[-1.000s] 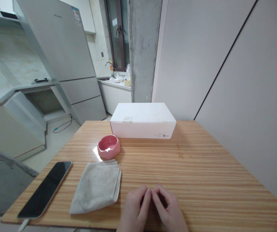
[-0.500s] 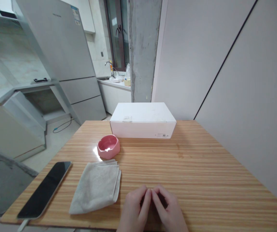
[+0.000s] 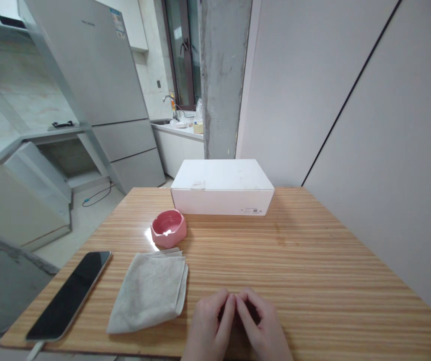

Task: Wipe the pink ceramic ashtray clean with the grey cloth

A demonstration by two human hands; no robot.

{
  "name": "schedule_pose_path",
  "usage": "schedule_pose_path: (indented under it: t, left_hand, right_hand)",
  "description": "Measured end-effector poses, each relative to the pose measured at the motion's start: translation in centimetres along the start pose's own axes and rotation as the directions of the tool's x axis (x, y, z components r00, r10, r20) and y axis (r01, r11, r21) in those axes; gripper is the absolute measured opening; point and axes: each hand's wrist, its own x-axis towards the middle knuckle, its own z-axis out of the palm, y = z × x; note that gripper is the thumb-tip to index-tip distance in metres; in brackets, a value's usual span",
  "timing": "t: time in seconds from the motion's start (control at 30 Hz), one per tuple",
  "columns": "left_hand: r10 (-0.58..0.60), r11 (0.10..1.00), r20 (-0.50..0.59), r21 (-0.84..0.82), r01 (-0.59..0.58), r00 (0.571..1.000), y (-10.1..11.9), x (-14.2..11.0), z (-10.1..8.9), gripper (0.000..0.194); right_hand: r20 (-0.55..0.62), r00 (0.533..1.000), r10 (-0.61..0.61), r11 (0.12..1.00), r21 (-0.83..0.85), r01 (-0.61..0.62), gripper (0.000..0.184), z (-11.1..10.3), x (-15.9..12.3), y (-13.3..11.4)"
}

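My left hand (image 3: 211, 321) and my right hand (image 3: 262, 321) rest at the front edge of the wooden table, fingers curled in. Thumbs and forefingers are pinched closed, and the tips of both hands meet in the middle. No object shows in either hand; the other fingers are mostly hidden underneath. Just left of my left hand lies a folded light grey cloth (image 3: 150, 293). Behind the cloth stands a pink bowl (image 3: 168, 235) with a faceted outside; its visible inside holds nothing.
A white closed box (image 3: 223, 200) sits at the table's far edge. On the left lies a dark-screened phone (image 3: 70, 296) with a white cable (image 3: 35, 349) plugged in. The wooden table (image 3: 313, 271) meets a pale wall panel (image 3: 388, 175) on the right. Beyond stands a grey fridge (image 3: 91, 75).
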Motion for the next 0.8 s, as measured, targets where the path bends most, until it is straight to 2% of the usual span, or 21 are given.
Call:
schedule_pose_path:
  t: [0.17,0.5,0.8]
  left_hand:
    - [-0.005,1.0,0.027,0.008,0.005,1.0,-0.27,-0.12,0.14,0.038]
    - [-0.009,1.0,-0.045,-0.003,0.009,0.999,-0.48,-0.22,0.73,0.039]
    - [0.004,0.999,0.018,0.032,-0.005,1.0,-0.28,-0.19,0.14,0.038]
  right_hand:
    - [0.002,1.0,0.008,1.0,0.003,-0.008,0.037,0.09,-0.1,0.22]
    - [0.009,1.0,-0.007,1.0,0.006,0.007,0.036,0.05,0.03,0.27]
    - [-0.02,1.0,-0.017,1.0,-0.005,0.017,0.037,-0.05,-0.05,0.0]
